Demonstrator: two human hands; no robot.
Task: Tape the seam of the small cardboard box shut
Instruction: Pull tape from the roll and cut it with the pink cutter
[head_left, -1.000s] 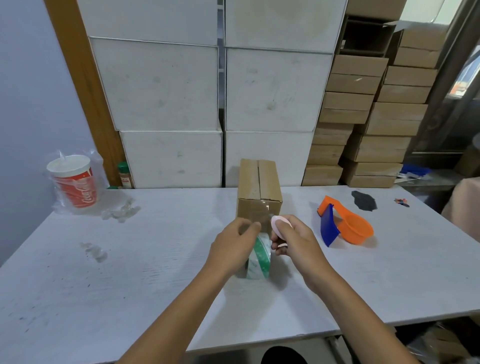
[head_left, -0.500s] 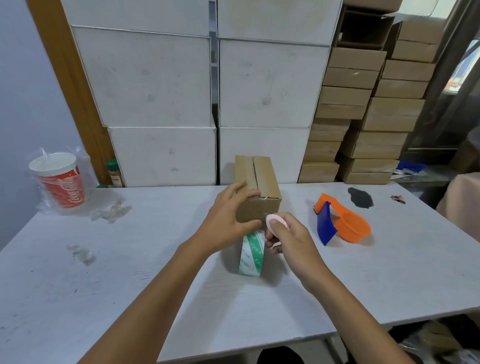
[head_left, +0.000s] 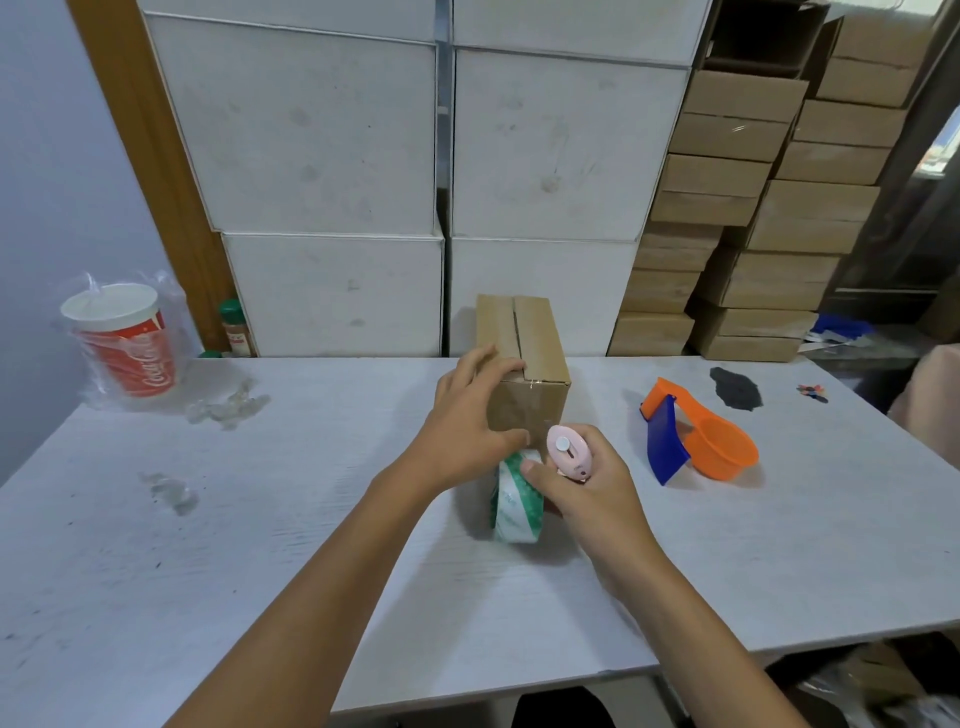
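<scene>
Two bare hands work over a white table (head_left: 260, 519), which spans the view in front of stacked white and brown cartons. Small cardboard box (head_left: 524, 364) stands at the table's centre rear, top seam running away from the camera and unsealed along the visible top. Left hand (head_left: 467, 421) rests on the box's near left corner, fingers spread over the top edge, thumb against the front face; its grip is loose, not closed around anything. Orange and blue tape dispenser (head_left: 696, 441) lies to the right, well apart from the box. Green-and-white tape roll (head_left: 514, 504) stands on edge just in front of the box. Right hand (head_left: 582, 488) grips a small pink cutter (head_left: 569, 452), thumb touching the roll.
</scene>
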